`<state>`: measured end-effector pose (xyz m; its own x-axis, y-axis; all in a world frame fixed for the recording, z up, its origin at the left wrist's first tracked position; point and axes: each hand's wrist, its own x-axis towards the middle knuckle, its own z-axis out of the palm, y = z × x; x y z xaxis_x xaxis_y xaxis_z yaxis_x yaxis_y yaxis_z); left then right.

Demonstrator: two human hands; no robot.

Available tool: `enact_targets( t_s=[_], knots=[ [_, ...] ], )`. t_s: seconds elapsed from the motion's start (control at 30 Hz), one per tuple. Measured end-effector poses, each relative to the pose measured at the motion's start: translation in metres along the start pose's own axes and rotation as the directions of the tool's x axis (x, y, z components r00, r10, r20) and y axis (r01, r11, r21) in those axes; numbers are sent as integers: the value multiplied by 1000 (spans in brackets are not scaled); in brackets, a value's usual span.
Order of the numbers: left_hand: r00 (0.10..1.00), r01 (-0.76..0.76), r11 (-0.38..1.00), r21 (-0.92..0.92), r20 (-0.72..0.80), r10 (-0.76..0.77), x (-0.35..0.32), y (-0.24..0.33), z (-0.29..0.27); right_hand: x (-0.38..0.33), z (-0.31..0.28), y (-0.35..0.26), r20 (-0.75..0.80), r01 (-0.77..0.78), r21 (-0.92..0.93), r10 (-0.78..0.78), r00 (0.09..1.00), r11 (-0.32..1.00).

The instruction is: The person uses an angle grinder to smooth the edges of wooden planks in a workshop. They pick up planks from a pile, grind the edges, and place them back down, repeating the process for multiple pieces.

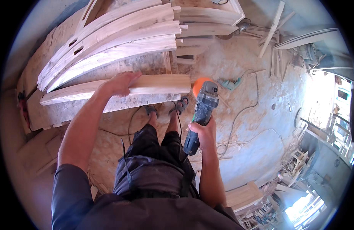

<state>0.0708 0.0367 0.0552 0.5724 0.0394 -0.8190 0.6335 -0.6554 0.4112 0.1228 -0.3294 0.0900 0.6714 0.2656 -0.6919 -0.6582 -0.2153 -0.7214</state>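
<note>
Plank end being sanded at frame centre.
The plank [146, 86] is pressed flat on the surface [69, 111] by the left hand [121, 82]; the grinder [202, 111] is gripped by the right hand [202, 132], its orange disc [198, 86] against the plank's end, apparently unfinished.

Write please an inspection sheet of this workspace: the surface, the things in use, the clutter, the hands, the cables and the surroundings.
Surface: rough board bench, dusty.
Things in use: pale wooden plank lying on the bench, its end overhanging; angle grinder with orange disc at the plank's end.
Clutter: stack of curved wooden pieces behind the plank; loose laths on the floor.
Hands: left hand presses on the plank; right hand grips the grinder's body.
Cables: thin cable snaking over the floor.
Surroundings: sawdust-covered floor; wooden frames at right.
</note>
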Motion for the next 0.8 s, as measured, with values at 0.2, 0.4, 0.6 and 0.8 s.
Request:
enact_targets(
  t_s=[0.2,0.4,0.6,0.8],
  knots=[
    [928,-266,911,317,-174,331,16,-32,16,22,4,-14,85,44,-65,-38,996,997],
    [974,-148,966,212,-138,179,8,-27,15,15,-13,3,51,29,12,-29,998,1000],
    [993,-89,995,55,-69,92,7,-12,6,18,-8,6,81,99,-57,-94,992,993],
    [956,-132,948,289,-217,200,21,-32,34,44,-21,-24,-4,20,36,-19,1000,999]
  ],
)
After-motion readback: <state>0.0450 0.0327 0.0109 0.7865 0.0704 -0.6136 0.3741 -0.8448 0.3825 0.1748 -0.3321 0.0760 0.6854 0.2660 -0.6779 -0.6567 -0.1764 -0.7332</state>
